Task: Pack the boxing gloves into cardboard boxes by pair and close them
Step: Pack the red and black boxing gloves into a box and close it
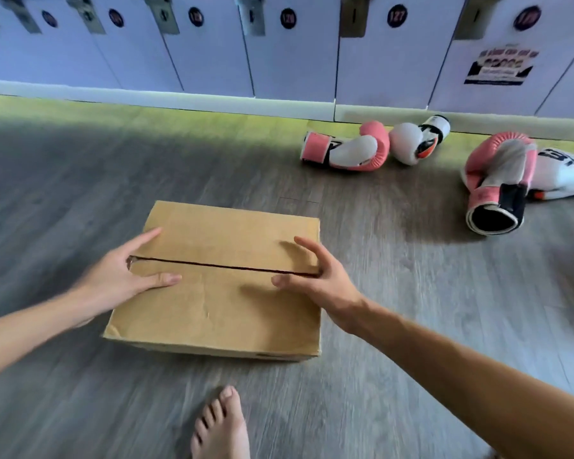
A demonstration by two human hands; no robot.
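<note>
A brown cardboard box (222, 303) sits on the floor in front of me, its top flaps folded shut with a dark seam across the middle. My left hand (120, 276) lies on the box's left end with straight fingers spread over the seam. My right hand (315, 276) is at the right end of the seam, fingers loosely spread, touching the top. Farther right on the floor lie a pink-and-white glove (352, 150), a white glove with an orange patch (415, 140), another pink-and-white glove (497, 183) with its cuff toward me, and a white glove (564, 173) behind it.
A row of pale numbered lockers (279, 51) runs along the back, with a poster (501, 66) on one door at the right. The grey wood-pattern floor (63, 200) stretches to the left. A bare foot (221, 425) stands just in front of the box.
</note>
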